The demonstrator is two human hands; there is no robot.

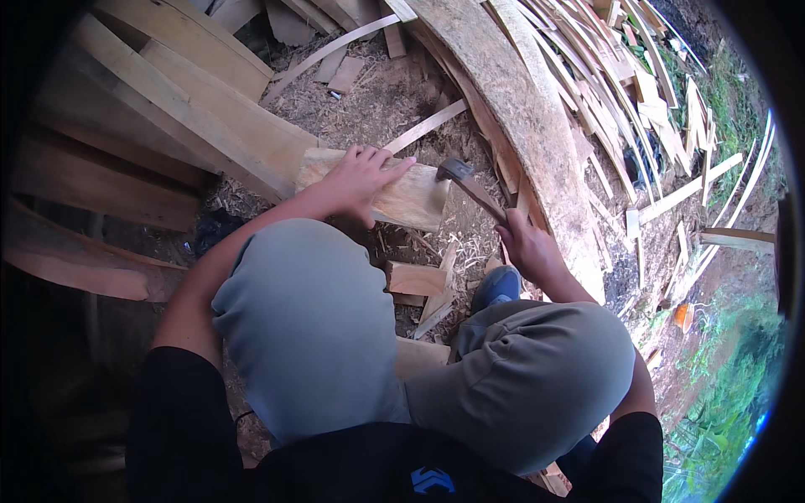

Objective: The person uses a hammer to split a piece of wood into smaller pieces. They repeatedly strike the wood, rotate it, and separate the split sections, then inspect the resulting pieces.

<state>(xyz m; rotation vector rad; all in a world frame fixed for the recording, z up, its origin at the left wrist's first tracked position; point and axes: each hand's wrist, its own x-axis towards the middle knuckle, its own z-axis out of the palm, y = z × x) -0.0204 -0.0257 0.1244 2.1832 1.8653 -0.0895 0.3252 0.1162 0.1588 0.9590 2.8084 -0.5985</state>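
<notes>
My left hand [356, 184] lies across a pale wooden block [411, 201], gripping it. Its fingertips reach the block's far edge, one finger points right along it, and the thumb is at the near edge. In my right hand [532, 251] is the wooden handle of a hammer [480, 191]. The dark metal head is at the block's right end; whether it touches cannot be made out. The block's left end lies by a long timber beam [226, 138]. Below it, a short wood offcut [417, 277] lies on the ground between my knees.
A wide, rough-edged plank [537, 109] curves past on the right. Beyond it are heaps of thin wood strips [604, 109]. Stacked boards [109, 180] fill the left side. Shavings and scraps cover the ground [360, 101]. My shoe [496, 287] is just under the right hand.
</notes>
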